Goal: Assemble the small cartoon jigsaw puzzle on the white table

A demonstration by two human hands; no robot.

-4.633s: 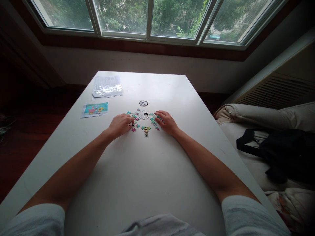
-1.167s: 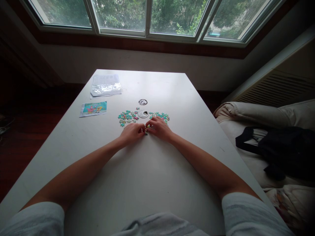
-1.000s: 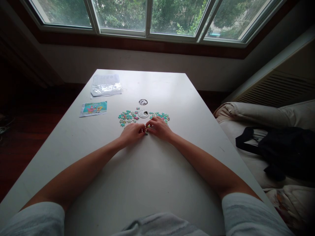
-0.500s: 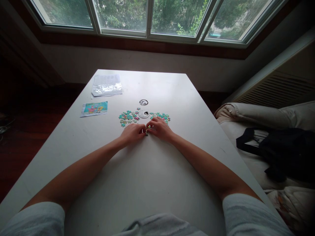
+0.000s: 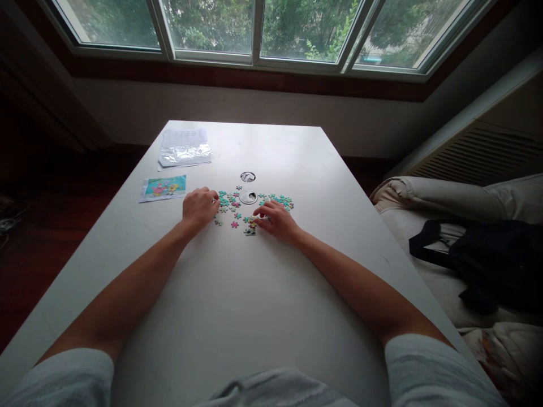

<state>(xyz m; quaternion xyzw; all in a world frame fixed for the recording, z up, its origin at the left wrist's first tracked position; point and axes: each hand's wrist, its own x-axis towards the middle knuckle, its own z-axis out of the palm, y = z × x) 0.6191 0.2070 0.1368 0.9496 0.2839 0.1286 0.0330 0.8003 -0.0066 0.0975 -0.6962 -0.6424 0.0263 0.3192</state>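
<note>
My left hand (image 5: pixel 201 204) is over the near-left edge of a loose spread of jigsaw pieces (image 5: pixel 229 199), mostly green with some pink. Its fingers are curled together at the pieces; whatever is between the tips is too small to make out. My right hand (image 5: pixel 278 219) rests on the table with thumb and forefinger closed at the edge of a small cluster of joined puzzle pieces (image 5: pixel 251 226), which carries some yellow. Behind the right hand lies a second spread of green pieces (image 5: pixel 283 200), partly covered by it. A pink piece (image 5: pixel 235 224) lies apart between my hands.
A round silvery lid-like disc (image 5: pixel 248 196) lies between the two spreads, with a dark-rimmed oval thing (image 5: pixel 248 177) beyond it. A colourful cartoon picture sheet (image 5: pixel 163 187) and papers in a clear plastic sleeve (image 5: pixel 185 148) lie left on the white table (image 5: pixel 263 316). A sofa (image 5: pixel 394 226) stands right.
My left hand has moved left and away from the joined pieces to the left spread, uncovering the cluster and several loose pieces. The right hand has stayed almost still.
</note>
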